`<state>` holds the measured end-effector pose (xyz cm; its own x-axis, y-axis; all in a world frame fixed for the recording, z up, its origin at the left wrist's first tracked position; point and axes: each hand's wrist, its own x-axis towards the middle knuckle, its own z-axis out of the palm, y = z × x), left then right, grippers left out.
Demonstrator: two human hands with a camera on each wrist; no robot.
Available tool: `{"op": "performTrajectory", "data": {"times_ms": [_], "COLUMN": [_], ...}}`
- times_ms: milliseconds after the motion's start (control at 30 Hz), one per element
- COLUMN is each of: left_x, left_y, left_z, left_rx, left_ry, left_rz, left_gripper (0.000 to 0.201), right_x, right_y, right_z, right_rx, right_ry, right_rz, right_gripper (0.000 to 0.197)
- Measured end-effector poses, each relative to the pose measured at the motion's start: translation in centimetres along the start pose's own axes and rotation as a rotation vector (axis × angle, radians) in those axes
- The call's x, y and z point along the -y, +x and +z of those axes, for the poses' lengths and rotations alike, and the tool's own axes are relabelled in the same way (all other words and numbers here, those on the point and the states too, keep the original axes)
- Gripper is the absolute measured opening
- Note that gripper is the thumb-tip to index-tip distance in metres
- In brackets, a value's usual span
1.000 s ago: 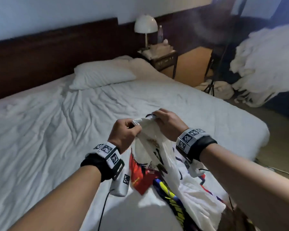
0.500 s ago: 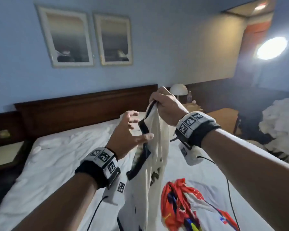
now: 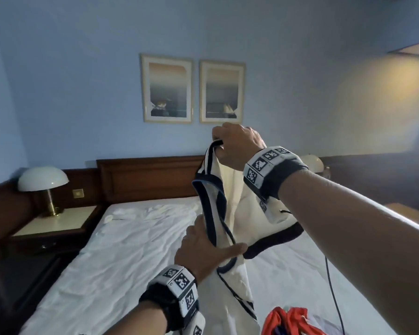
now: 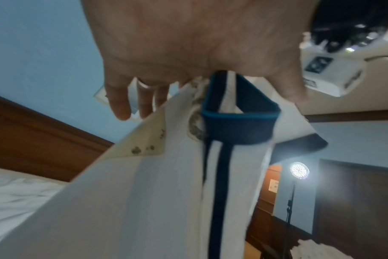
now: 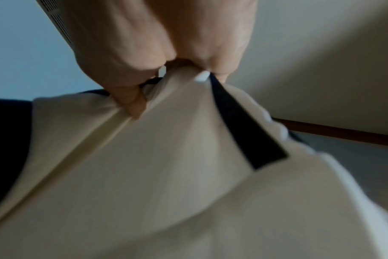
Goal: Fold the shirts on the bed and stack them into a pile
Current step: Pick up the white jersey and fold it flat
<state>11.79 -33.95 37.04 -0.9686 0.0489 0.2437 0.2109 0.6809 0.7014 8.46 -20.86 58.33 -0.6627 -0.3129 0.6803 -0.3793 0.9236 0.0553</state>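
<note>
The right hand [image 3: 237, 146] holds a clenched grip on the top edge of the white shirt [image 3: 237, 209], suspending it above the bed [image 3: 111, 257]. The left hand [image 3: 203, 250] grasps the shirt lower down, thumb across the navy trim. A red shirt [image 3: 286, 320] lies on the bed nearby.

Cream shirt [image 3: 237, 213]: matt cloth, navy trim. Bed sheet [image 3: 121, 250]: white, creased cloth. Headboard [image 3: 150, 177]: polished brown wood. Lamp [image 3: 44, 189]: brass-look stem, smooth white shade.
</note>
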Motion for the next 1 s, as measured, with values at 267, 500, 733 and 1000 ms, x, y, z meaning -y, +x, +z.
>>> {"op": "performTrajectory", "data": {"times_ms": [267,500,733,1000], "left_x": [5.2,5.9,6.5,5.5], "left_y": [2.4,2.2,4.1,7.5], "left_z": [-9.0,-4.8,-2.3,-10.9], "left_rx": [0.027,0.319,-0.053,-0.203], "left_ry": [0.503,-0.045,-0.082,-0.312], "left_rz": [-0.148,-0.091,-0.108,-0.061], "left_gripper": [0.019,0.128,0.021,0.022], "right_x": [-2.7,-2.1,-4.3,-11.6], "right_y": [-0.2,0.2,0.1,-2.7], "right_z": [1.2,2.9,2.4,5.1], "right_rx": [0.059,0.044,-0.011,0.1], "right_ry": [-0.041,0.099,0.122,0.116], "right_rz": [0.073,0.057,0.076,0.264], "right_gripper": [0.012,0.015,0.013,0.007]}}
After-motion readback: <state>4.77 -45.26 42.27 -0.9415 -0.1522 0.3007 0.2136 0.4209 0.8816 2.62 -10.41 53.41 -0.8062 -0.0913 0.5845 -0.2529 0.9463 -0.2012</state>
